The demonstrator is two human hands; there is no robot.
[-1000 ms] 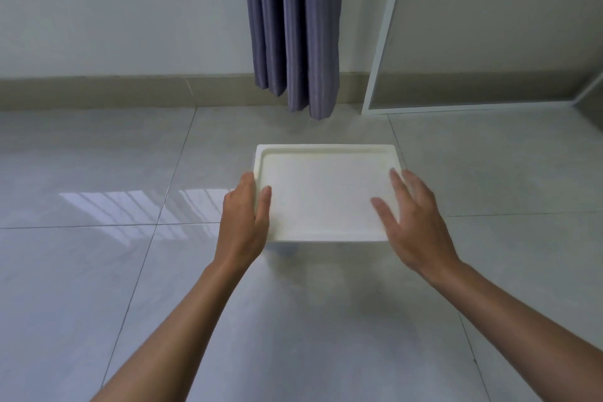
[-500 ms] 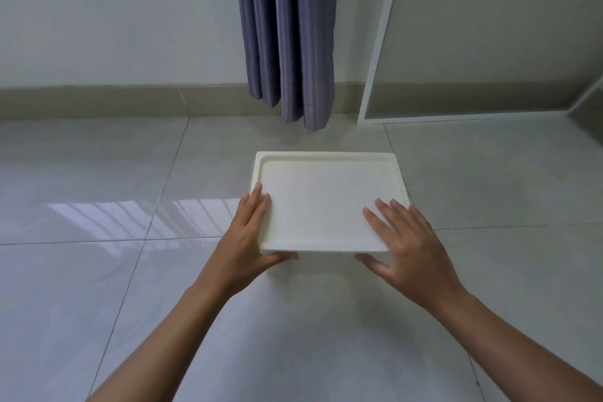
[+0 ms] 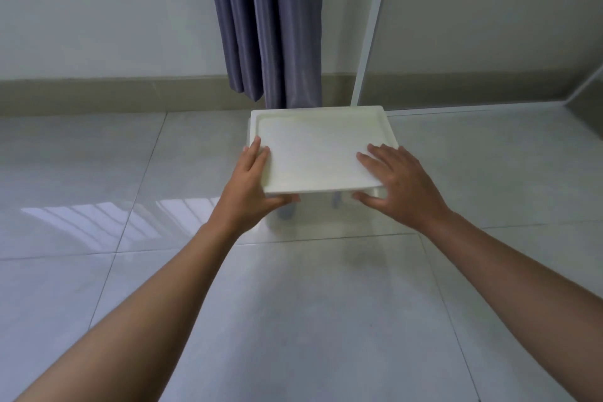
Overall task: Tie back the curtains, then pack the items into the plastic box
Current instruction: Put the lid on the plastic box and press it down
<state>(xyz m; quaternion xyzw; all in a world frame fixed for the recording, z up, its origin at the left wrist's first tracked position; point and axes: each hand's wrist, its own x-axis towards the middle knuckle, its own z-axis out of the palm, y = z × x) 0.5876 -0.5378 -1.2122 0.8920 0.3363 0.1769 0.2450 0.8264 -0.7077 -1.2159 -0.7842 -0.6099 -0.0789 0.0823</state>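
A glossy floor (image 3: 98, 179) of large pale square tiles with thin grout lines runs up to a smooth wall (image 3: 98, 10), against which a purple-grey curtain (image 3: 267, 19) hangs loose in soft vertical folds, its hem just behind the box. The white plastic box (image 3: 321, 147), a matte rectangle with rounded corners and a raised rim around its flat top, sits between both hands above the tiles. The left hand (image 3: 251, 183) clamps its near left corner, fingers flat on top and thumb under the edge, while the right hand (image 3: 394, 179) grips the near right corner the same way.
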